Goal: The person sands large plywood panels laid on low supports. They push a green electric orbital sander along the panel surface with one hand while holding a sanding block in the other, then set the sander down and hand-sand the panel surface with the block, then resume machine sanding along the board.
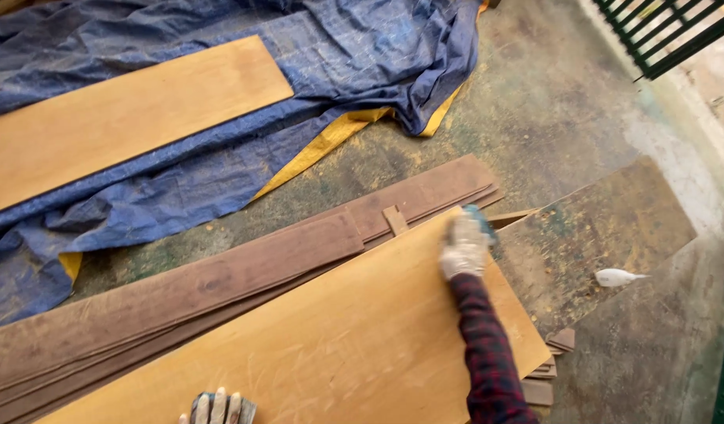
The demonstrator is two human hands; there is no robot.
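Two gloved hands were in view over a large pale plywood sheet [330,345] lying on the floor. Right hand [462,250], arm in a dark red plaid sleeve [488,353], reached to the sheet's far corner and was closed over a small blue-green block [478,220], fingers curled down on it; block mostly hidden, apparently a sanding pad, kind not confirmed. Left hand [219,408] sat at the near edge of the sheet, fingers together and flat on the wood, only the fingertips in frame; no object seen in it. Sheet rested partly on a stack of dark brown boards [221,283], with its far corner overhanging a stained, worn panel [605,228]. Blue tarpaulin [221,157] with yellow lining lay beyond, carrying a second pale board [118,118]. Small white object [617,276] on the worn panel, identity unclear. Risks judged: block worked right at the corner could run off the edge and round or splinter the veneer; the sheet, unevenly supported on the stack, could rock or slide under the long reach; the extended arm gave little downward control, so pressure would likely be uneven; loose offcuts [552,369] beside the sheet could catch a knee.
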